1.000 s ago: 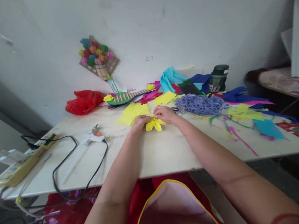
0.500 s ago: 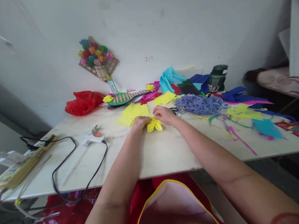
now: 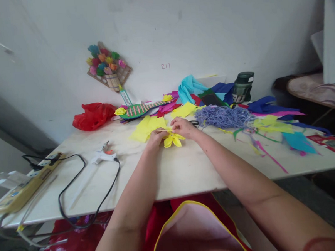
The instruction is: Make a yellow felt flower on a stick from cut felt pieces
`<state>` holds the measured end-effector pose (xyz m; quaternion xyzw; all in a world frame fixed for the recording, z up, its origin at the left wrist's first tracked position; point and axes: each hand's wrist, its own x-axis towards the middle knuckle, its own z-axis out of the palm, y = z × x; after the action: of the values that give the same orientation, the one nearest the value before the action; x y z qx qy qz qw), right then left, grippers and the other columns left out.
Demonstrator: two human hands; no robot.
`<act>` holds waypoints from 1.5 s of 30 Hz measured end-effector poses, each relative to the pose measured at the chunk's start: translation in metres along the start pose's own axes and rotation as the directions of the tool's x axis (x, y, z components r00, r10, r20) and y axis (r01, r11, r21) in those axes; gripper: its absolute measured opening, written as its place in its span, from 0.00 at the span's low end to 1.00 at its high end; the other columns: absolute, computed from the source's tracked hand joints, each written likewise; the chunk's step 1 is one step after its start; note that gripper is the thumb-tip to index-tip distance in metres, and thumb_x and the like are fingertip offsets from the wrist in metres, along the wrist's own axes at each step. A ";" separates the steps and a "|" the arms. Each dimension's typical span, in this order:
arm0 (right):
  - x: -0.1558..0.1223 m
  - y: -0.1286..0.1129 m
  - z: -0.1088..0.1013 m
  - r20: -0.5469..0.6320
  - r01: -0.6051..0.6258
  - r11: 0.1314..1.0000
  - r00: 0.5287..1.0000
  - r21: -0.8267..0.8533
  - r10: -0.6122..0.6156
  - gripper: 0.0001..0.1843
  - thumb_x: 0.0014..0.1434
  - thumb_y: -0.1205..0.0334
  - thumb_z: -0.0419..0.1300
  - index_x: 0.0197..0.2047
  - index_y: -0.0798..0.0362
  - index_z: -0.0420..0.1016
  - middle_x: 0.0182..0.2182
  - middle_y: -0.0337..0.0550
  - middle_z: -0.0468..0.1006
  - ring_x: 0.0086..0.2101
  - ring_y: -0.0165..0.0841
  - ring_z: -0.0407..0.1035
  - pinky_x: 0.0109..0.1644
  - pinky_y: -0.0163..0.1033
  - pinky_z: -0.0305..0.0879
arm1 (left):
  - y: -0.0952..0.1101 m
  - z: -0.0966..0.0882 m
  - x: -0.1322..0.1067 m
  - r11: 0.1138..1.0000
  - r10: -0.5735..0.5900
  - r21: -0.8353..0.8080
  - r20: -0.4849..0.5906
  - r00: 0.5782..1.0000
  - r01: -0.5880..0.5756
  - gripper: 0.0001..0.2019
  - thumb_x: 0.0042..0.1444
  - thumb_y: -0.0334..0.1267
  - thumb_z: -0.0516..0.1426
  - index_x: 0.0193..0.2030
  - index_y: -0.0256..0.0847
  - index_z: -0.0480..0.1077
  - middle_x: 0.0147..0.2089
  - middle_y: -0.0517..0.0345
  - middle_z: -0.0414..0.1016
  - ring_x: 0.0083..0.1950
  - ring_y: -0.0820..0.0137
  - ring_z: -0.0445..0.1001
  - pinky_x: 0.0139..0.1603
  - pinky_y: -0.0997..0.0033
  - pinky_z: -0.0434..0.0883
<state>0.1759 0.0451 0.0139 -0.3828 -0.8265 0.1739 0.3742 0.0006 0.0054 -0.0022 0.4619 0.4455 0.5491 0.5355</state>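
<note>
Over the table, my left hand (image 3: 156, 136) is closed around a thin pale stick and yellow paper; the stick (image 3: 162, 130) points toward my other hand. My right hand (image 3: 182, 126) pinches at the same spot, where the yellow paper flower (image 3: 173, 141) joins the stick. The flower's petals hang down below my fingertips. Just behind my left hand lies a sheet of yellow crepe paper (image 3: 147, 128). Scissors with black handles (image 3: 194, 123) lie partly hidden beside my right wrist. My fingers cover exactly how the paper meets the stick.
A white glue gun (image 3: 104, 156) with a cord and a power strip (image 3: 29, 182) lie left. A red plastic bag (image 3: 94, 115) is behind them. Purple shredded strands (image 3: 223, 116), paper scraps and a dark green bottle (image 3: 243, 87) are on the right. A green decorated piece (image 3: 143, 109) lies behind.
The flower has turned slightly, its petals now spread wider toward me. Both hands keep nearly the same place, and the stick between them shows more clearly.
</note>
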 end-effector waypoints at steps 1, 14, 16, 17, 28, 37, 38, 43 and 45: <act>0.000 0.000 0.000 0.001 -0.002 1.000 1.000 0.012 0.002 0.07 0.51 0.69 0.68 0.24 0.51 0.78 0.44 0.44 0.80 0.43 0.37 0.76 0.48 0.42 0.73 | 0.000 0.000 0.000 1.000 0.000 0.001 0.001 1.000 0.000 0.08 0.32 0.33 0.65 0.22 0.40 0.69 0.19 0.64 0.67 0.23 0.73 0.67 0.27 0.73 0.63; -0.001 -0.001 0.005 -0.033 0.005 1.000 0.999 0.010 -0.004 0.07 0.49 0.70 0.68 0.24 0.51 0.78 0.44 0.44 0.79 0.42 0.37 0.76 0.48 0.43 0.75 | 0.003 0.002 -0.002 0.998 -0.053 0.021 0.001 0.999 0.053 0.07 0.32 0.33 0.64 0.24 0.38 0.74 0.20 0.61 0.70 0.23 0.72 0.67 0.27 0.72 0.64; -0.002 -0.003 0.004 -0.038 -0.004 1.000 0.999 -0.002 0.004 0.07 0.49 0.70 0.68 0.24 0.51 0.78 0.45 0.44 0.79 0.42 0.37 0.76 0.47 0.42 0.74 | 0.002 0.001 -0.002 0.998 -0.049 0.030 -0.002 0.999 0.049 0.07 0.33 0.33 0.64 0.23 0.37 0.74 0.21 0.60 0.71 0.24 0.72 0.68 0.28 0.71 0.64; -0.003 -0.004 0.003 -0.042 -0.002 1.000 0.999 -0.006 0.002 0.07 0.50 0.70 0.68 0.24 0.51 0.78 0.45 0.44 0.79 0.42 0.36 0.76 0.47 0.42 0.74 | 0.002 0.001 -0.001 0.998 -0.045 0.032 -0.006 0.999 0.045 0.06 0.33 0.33 0.64 0.23 0.37 0.74 0.21 0.60 0.71 0.24 0.72 0.68 0.28 0.71 0.65; -0.001 -0.001 0.002 -0.056 -0.029 0.999 0.998 0.030 0.030 0.07 0.49 0.72 0.68 0.23 0.52 0.79 0.43 0.43 0.78 0.39 0.34 0.75 0.44 0.41 0.75 | 0.004 0.002 -0.003 0.998 -0.061 -0.004 0.031 0.998 0.061 0.13 0.35 0.40 0.70 0.22 0.39 0.72 0.25 0.58 0.74 0.29 0.68 0.74 0.34 0.69 0.71; -0.001 0.003 0.003 -0.047 -0.010 0.996 0.999 0.086 0.014 0.09 0.47 0.74 0.69 0.23 0.52 0.78 0.40 0.42 0.79 0.40 0.34 0.75 0.48 0.41 0.74 | -0.010 -0.002 0.007 1.000 -0.013 0.007 0.025 1.000 0.013 0.22 0.32 0.49 0.76 0.22 0.39 0.71 0.23 0.60 0.73 0.26 0.71 0.72 0.30 0.70 0.68; -0.001 0.003 0.002 -0.039 -0.010 0.996 0.999 0.090 0.013 0.09 0.47 0.74 0.69 0.23 0.52 0.78 0.39 0.42 0.79 0.40 0.34 0.75 0.48 0.42 0.74 | -0.010 -0.003 0.007 1.000 -0.010 -0.004 0.034 0.999 0.010 0.22 0.31 0.50 0.76 0.23 0.39 0.72 0.23 0.60 0.74 0.26 0.70 0.73 0.31 0.70 0.69; -0.001 0.003 -0.002 0.011 0.018 0.995 1.000 0.102 -0.019 0.06 0.49 0.72 0.69 0.26 0.52 0.82 0.40 0.44 0.80 0.37 0.32 0.75 0.47 0.41 0.74 | -0.006 -0.003 0.003 0.998 0.009 -0.057 0.101 0.995 -0.004 0.22 0.30 0.48 0.77 0.27 0.37 0.77 0.26 0.57 0.77 0.30 0.67 0.77 0.37 0.67 0.72; -0.001 0.003 -0.004 0.026 0.041 0.995 0.999 0.090 -0.044 0.05 0.50 0.72 0.68 0.28 0.52 0.83 0.40 0.44 0.81 0.36 0.32 0.75 0.47 0.41 0.74 | -0.003 -0.002 0.002 0.998 0.008 -0.070 0.107 0.994 -0.001 0.22 0.29 0.47 0.77 0.26 0.37 0.77 0.27 0.56 0.78 0.31 0.66 0.77 0.38 0.67 0.73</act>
<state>0.1808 0.0460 0.0141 -0.3456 -0.8310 0.2083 0.3829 -0.0013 0.0071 -0.0056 0.4728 0.3955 0.5399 0.5732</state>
